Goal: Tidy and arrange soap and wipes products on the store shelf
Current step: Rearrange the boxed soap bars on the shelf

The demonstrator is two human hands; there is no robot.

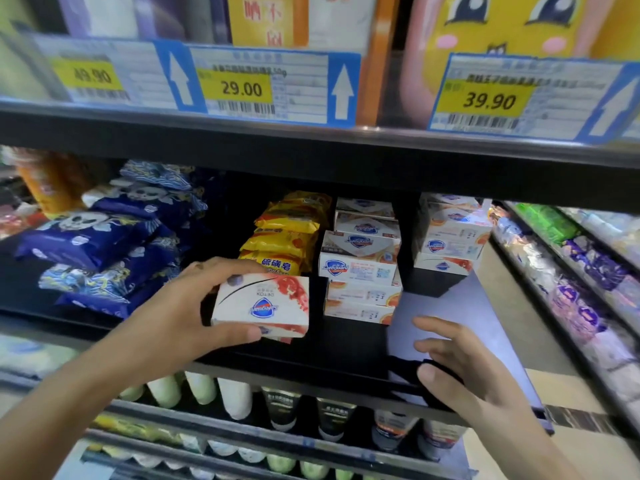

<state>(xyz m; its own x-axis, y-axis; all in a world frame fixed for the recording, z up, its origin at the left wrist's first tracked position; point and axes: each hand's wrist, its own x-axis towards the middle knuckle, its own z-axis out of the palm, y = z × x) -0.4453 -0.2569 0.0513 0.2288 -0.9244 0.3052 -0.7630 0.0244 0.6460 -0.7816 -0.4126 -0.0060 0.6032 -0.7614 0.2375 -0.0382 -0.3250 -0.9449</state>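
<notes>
Now our left hand (194,306) grips a soap box (261,306) just left of the stacked soap boxes (360,268); our right hand (460,365) rests open on the shelf (311,379) below them.

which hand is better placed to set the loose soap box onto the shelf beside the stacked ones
Left. The left hand already grips the soap box just in front of the white soap stack. The right hand holds nothing, resting at the shelf edge.
</notes>
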